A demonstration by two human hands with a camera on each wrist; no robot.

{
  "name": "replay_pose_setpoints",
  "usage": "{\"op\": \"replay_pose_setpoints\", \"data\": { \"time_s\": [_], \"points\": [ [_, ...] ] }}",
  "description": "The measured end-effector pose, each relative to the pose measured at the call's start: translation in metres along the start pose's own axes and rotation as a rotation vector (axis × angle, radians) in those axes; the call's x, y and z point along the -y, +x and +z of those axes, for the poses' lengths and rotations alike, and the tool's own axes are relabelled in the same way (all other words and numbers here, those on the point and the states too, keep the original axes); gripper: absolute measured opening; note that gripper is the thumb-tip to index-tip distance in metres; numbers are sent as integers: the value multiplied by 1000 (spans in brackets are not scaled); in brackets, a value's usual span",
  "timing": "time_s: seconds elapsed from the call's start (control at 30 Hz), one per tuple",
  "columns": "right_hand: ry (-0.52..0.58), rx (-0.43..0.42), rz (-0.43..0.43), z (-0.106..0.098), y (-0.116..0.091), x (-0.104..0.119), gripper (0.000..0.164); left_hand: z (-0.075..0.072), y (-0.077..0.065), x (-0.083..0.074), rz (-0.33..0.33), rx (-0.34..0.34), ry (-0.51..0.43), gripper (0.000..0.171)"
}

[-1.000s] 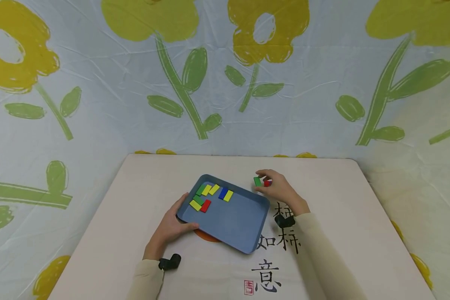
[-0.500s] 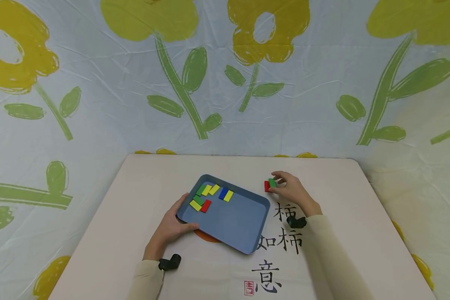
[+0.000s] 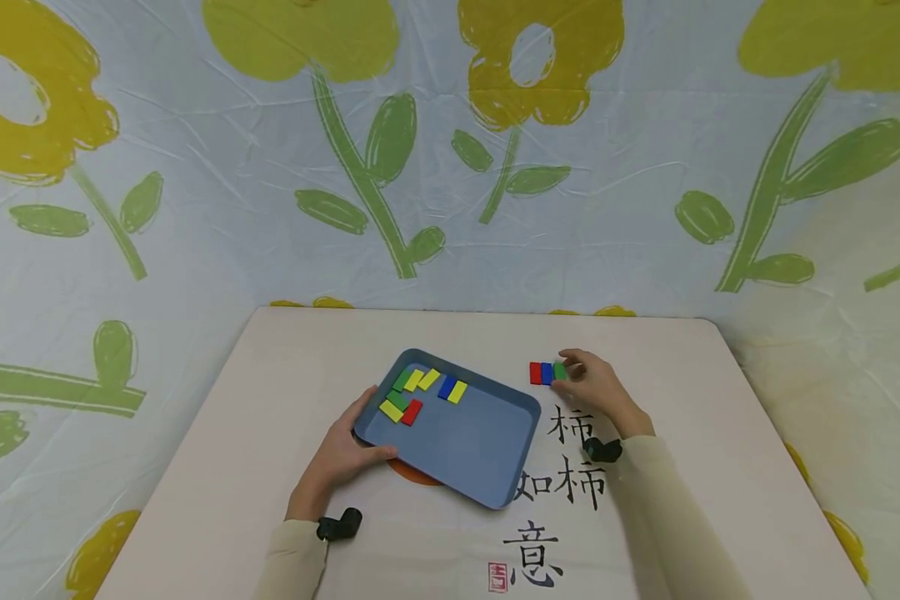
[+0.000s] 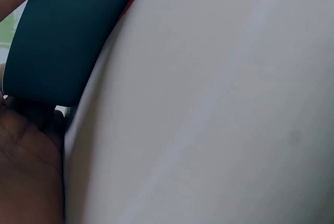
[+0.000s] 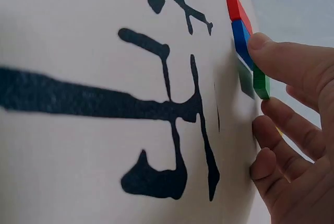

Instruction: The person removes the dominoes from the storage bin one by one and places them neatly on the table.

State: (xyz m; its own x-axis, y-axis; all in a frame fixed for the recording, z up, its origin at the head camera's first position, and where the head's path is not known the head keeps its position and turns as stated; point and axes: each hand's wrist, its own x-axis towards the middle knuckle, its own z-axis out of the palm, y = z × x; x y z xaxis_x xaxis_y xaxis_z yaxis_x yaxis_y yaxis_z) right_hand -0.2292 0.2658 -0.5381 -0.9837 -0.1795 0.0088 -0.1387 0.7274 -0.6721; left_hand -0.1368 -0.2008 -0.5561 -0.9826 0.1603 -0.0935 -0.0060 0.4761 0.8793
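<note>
My left hand grips the left corner of a blue-grey tray, thumb along its front rim. The tray's dark side fills the upper left of the left wrist view. Beyond the tray's right corner, my right hand pinches a green block between thumb and fingers. That block stands at the right end of a short row, beside a blue block and a red block. In the right wrist view the thumb partly covers the green block.
Several yellow, green, red and blue blocks lie in the tray's left and back part, among them a red block. Black brush characters mark the pale tabletop cloth. A flowered sheet hangs behind the table.
My right hand has carried the green block rightward, past the red one, to the right end of the row. The blue block now shows between them. The left hand and tray stay put.
</note>
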Motion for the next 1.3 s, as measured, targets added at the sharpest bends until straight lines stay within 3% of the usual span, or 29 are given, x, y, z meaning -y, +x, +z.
{"op": "replay_pose_setpoints", "data": {
  "time_s": [0.4, 0.7, 1.3],
  "points": [
    [-20, 26, 49, 2, 0, -1, 66, 0, -1, 1, 2, -13, -6, 113],
    [-42, 32, 6, 2, 0, -2, 65, 0, 0, 1, 4, -10, 11, 114],
    [-66, 49, 5, -1, 3, 8, 71, 0, 0, 1, 1, -8, 26, 113]
  ]
}}
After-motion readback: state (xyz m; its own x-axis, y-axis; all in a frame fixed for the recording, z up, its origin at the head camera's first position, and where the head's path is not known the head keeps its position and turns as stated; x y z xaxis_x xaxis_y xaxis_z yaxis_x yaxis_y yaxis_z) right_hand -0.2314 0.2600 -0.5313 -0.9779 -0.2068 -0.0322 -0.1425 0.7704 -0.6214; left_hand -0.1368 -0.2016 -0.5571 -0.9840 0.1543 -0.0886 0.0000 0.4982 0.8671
